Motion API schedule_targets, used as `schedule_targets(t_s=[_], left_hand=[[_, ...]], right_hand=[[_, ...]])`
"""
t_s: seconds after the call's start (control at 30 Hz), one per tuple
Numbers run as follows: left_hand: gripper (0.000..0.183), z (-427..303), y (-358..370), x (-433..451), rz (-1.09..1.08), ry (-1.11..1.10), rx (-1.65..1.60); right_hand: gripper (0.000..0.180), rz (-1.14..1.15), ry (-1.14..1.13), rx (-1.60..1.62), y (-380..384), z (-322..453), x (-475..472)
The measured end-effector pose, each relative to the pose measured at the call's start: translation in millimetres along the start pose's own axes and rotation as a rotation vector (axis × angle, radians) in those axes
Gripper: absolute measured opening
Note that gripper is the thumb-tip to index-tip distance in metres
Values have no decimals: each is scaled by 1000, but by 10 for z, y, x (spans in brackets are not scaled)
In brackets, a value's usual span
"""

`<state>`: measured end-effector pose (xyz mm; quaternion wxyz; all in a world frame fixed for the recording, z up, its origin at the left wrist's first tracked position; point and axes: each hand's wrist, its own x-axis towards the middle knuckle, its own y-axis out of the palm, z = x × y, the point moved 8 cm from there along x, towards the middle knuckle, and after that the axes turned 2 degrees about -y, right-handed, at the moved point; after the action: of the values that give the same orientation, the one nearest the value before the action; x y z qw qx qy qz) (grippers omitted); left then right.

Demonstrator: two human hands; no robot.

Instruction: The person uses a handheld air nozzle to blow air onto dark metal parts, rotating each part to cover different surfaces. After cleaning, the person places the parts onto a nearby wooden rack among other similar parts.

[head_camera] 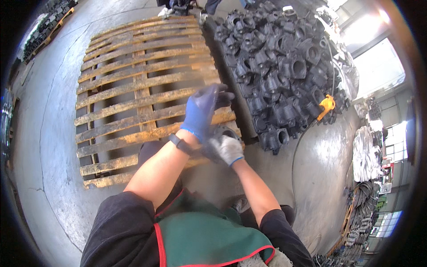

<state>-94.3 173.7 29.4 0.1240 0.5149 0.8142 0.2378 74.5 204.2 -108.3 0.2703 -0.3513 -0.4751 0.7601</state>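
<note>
A black metal casting (229,132), blurred by motion, is over the near right corner of the wooden pallet (143,120). My right hand (228,149), in a white glove with a blue cuff, is shut on it. Just above the casting is my left hand (208,101) in a blue glove with a darker palm. Its fingers point right, somewhat curled and apart, with nothing seen between them. A dark band circles my left wrist. Part of the casting is hidden behind my left forearm and right glove.
A large heap of black castings (277,70) lies right of the pallet. A yellow tool (326,106) with a cable rests at its right edge. Beyond the pallet are a person's legs (211,6) and gloved hand (165,12). Loaded pallets line the far left and right.
</note>
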Motion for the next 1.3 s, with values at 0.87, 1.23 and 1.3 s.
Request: schedule_targets(t_s=[0.87, 1.23, 1.3], left_hand=[[68, 1377, 448, -622, 361, -577, 77], [53, 881, 953, -916, 312, -862, -288], [57, 924, 899, -871, 313, -796, -265]], right_hand=[[60, -433, 244, 2063, -995, -1773, -1844], [35, -610, 14, 1185, -959, -1965, -1929], [36, -628, -9, 1244, -879, -2071, -1883]])
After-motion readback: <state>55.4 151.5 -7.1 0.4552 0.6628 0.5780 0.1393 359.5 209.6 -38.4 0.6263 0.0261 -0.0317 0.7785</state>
